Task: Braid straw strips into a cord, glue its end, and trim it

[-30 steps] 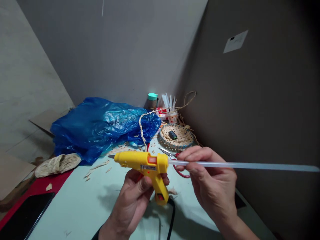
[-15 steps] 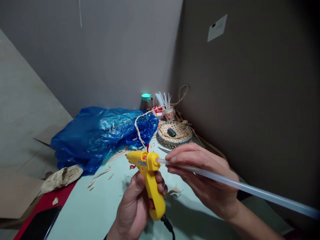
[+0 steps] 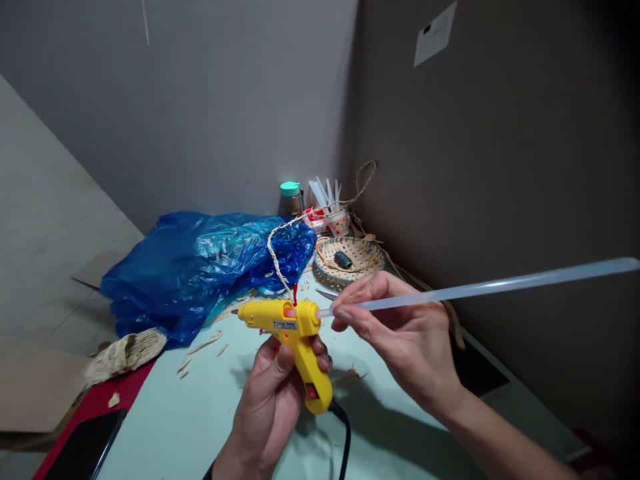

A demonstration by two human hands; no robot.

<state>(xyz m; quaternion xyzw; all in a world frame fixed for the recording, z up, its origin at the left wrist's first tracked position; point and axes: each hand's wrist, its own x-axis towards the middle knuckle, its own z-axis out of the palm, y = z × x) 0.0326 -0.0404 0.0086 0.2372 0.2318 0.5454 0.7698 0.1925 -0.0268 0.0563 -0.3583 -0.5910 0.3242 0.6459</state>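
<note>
While left hand [image 3: 270, 410] grips glue gun [image 3: 304, 352], right hand [image 3: 415, 343] pinches glue stick [image 3: 490, 287], now tilted upward; tabletop [image 3: 165, 413] runs left to phone [image 3: 87, 443]

The glue gun [image 3: 295, 343] hid the front end of the stick [image 3: 475, 288] and part of the left hand [image 3: 267, 400]; its label [image 3: 285, 325] was too blurred to read. The bottom edge cut off the cord [image 3: 347, 433] below the glue gun and the phone [image 3: 87, 447] to its left

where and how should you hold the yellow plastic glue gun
Probably by the yellow plastic handle, from below on the left, as the bare left hand does: it juts down, away from the dark pointed nozzle and the long translucent glue stick behind.
</note>
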